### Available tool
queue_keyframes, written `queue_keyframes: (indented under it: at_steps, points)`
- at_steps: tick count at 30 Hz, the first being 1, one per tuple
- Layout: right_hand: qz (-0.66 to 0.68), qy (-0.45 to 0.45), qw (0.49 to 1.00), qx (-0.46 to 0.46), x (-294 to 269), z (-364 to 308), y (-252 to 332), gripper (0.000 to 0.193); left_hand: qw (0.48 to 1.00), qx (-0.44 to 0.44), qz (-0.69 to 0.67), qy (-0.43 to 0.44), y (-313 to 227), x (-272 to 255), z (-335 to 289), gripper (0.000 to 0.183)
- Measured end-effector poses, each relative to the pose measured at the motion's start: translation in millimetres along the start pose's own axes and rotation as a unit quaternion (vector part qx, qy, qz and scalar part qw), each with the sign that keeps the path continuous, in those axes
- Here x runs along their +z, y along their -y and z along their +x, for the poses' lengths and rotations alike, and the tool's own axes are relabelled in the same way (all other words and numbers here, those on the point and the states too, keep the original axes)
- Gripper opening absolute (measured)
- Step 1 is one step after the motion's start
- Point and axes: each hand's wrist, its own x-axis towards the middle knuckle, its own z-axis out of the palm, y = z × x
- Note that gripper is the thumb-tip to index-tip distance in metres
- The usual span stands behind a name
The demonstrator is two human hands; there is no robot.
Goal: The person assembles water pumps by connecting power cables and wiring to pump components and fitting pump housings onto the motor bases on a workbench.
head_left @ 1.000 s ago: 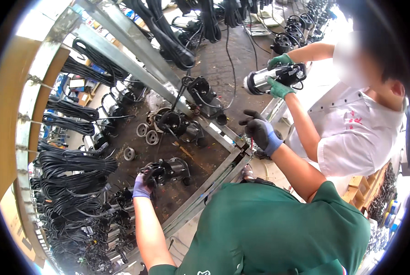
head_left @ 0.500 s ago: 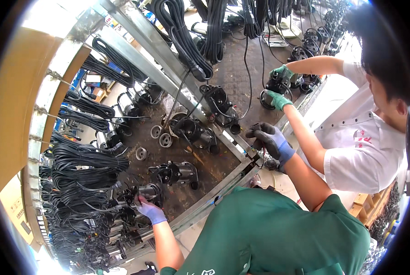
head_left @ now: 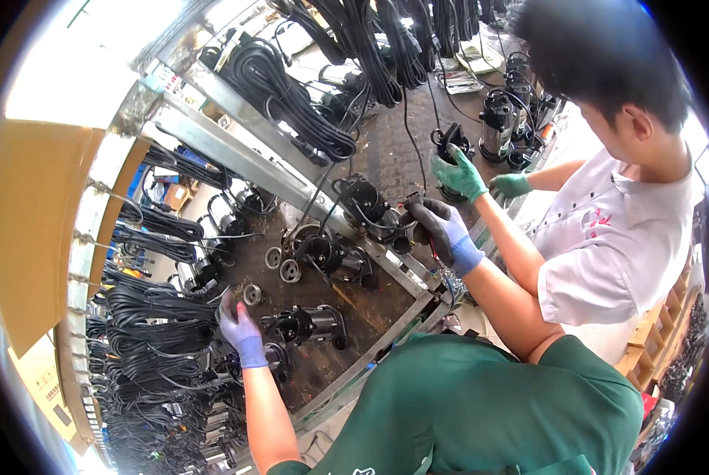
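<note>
My left hand (head_left: 242, 328), in a light purple glove, is raised beside the hanging coils of black cable (head_left: 144, 317). Its fingers are apart with nothing seen between them. My right hand (head_left: 449, 235), in a purple glove with a dark palm, is curled beside a black-topped pump (head_left: 364, 202) at the table's corner. A small dark piece shows at its fingertips, but I cannot make out what it is. Below my left hand's level, a pump with a metal body (head_left: 311, 323) lies on its side. Another black pump (head_left: 331, 255) lies behind it.
Round metal rings (head_left: 289, 271) lie on the dark table (head_left: 370, 305). A metal frame post (head_left: 236, 150) slants across it. To the right, a co-worker's green-gloved hand (head_left: 461, 174) is on another pump (head_left: 452, 146). Cable bundles (head_left: 370, 47) hang at the back; cardboard (head_left: 45, 222) stands left.
My left hand has lifted off a pump and moved up and left toward the cables. My right hand has shifted left and up to the corner pump. The co-worker's hands have moved apart.
</note>
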Motion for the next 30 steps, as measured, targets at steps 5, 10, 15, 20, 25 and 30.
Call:
queue_keyframes:
  at_steps: [5, 10, 15, 20, 25, 30]
  points:
    - [0.003, -0.015, 0.999, -0.032, 5.7, 19.3, 29.9, 0.035, 0.939, 0.008, -0.270, 0.211, -142.0, 95.8, 40.5, 0.046]
    - [-0.014, 0.029, 0.999, -0.043, 18.6, 36.5, 52.6, 0.033, 0.879, -0.052, -0.273, 0.388, -243.2, 167.5, 91.3, 0.072]
    - [-0.062, 0.038, 0.994, -0.083, 35.0, 52.4, 54.5, 0.033, 0.811, -0.071, -0.334, 0.476, -269.6, 199.5, 95.7, 0.032]
    - [-0.114, 0.093, 0.984, -0.105, 42.1, 51.0, 75.8, 0.042, 0.792, -0.087, -0.337, 0.501, -279.8, 200.2, 91.9, 0.035]
    - [-0.102, 0.150, 0.977, -0.111, 39.3, 54.4, 81.8, 0.041, 0.820, -0.069, -0.281, 0.494, -291.5, 187.5, 91.8, 0.036]
    - [-0.116, 0.128, 0.978, -0.120, 46.7, 60.5, 79.9, 0.037, 0.835, -0.061, -0.303, 0.455, -288.3, 185.5, 83.8, 0.032]
